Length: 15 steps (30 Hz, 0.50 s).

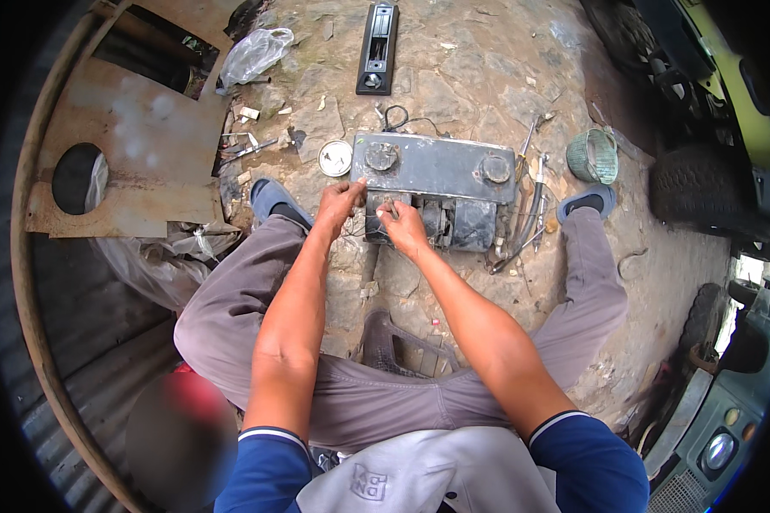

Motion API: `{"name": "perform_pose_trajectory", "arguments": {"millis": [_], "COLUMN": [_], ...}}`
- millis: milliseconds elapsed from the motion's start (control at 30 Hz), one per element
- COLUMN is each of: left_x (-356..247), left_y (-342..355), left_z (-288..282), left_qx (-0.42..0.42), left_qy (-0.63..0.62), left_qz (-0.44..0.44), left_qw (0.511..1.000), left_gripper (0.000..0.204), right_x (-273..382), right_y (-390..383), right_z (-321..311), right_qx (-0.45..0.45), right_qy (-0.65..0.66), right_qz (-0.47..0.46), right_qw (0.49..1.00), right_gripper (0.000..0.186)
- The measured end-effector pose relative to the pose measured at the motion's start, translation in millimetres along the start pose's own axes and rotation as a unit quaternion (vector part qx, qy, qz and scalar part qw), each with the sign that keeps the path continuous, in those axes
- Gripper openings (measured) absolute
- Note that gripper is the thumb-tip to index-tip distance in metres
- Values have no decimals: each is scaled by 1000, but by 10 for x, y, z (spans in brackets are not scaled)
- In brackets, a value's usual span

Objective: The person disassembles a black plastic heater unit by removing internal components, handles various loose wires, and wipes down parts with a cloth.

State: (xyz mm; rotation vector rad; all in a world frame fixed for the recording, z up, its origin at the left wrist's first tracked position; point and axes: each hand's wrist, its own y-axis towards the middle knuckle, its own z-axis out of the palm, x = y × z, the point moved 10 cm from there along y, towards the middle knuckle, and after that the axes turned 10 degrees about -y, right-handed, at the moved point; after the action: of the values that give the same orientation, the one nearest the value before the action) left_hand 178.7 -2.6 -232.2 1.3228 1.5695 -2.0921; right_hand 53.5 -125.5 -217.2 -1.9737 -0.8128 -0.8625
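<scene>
A dark grey metal tank assembly (pixel 432 162) with two round caps and black cylindrical parts along its near side lies on the stone ground. My left hand (pixel 340 205) is at its near left corner, fingers pinched together on something too small to make out. My right hand (pixel 405 224) is just right of it over the left cylindrical part, thumb and fingers closed on a small piece that I cannot make out. A round tin (pixel 334 157) sits left of the assembly. Screwdrivers, a hose (pixel 530 214) and other tools lie along its right.
Beyond lies a long black panel (pixel 376 47). A green basket (pixel 592 156) stands right; vehicle tyres (pixel 693 192) and bodies flank that side. A rusty sheet (pixel 137 171), plastic bags (pixel 257 56) and corrugated metal are left. My legs surround the work. A blurred shape (pixel 180 440) is lower left.
</scene>
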Motion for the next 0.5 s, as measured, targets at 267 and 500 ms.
{"name": "perform_pose_trajectory", "arguments": {"millis": [267, 500], "left_x": [250, 358], "left_y": [-112, -171], "left_z": [429, 327], "left_qx": [154, 154], "left_qy": [95, 87], "left_qz": [-40, -124], "left_qw": [983, 976], "left_gripper": [15, 26], "right_x": [-98, -495], "right_y": [-283, -558], "right_z": [-62, -93], "right_qx": [-26, 141], "right_qy": [56, -53], "right_qz": [0, 48], "right_qw": [998, 988], "right_gripper": [28, 32]}}
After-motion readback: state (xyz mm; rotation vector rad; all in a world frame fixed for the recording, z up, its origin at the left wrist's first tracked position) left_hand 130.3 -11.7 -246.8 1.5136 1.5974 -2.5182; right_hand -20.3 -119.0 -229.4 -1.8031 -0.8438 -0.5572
